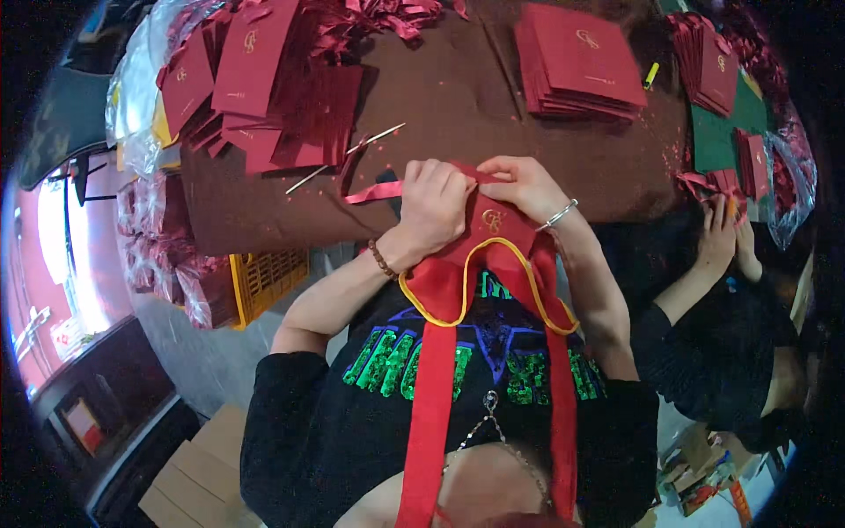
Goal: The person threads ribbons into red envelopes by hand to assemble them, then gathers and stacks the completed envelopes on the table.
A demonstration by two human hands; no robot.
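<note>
1. Red paper bag [495, 227], gold-crested, lies at the near edge of the brown table [440, 97], straight in front of the person, partly under both hands.
2. Left hand [433, 207] is clenched over the bag's top left corner and the red ribbon [374, 192], which trails left from under the fingers.
3. Right hand [526, 187] pinches the bag's upper edge between thumb and fingers; a silver bangle [560, 214] circles that wrist, a bead bracelet [381, 260] the left one.
4. Red apron [480, 282] with yellow piping hangs below the bag, over a black shirt.
5. Metal rod [345, 157] lies on the table just left of the hands.
6. Loose heap of bags [255, 79] fills the far left of the table; a neat stack [581, 62] sits far right of centre.
7. Yellow crate [268, 277] stands below the table's left edge.
8. Co-worker's hands [726, 231], at the right, touch more red pieces near a green mat [717, 132].
</note>
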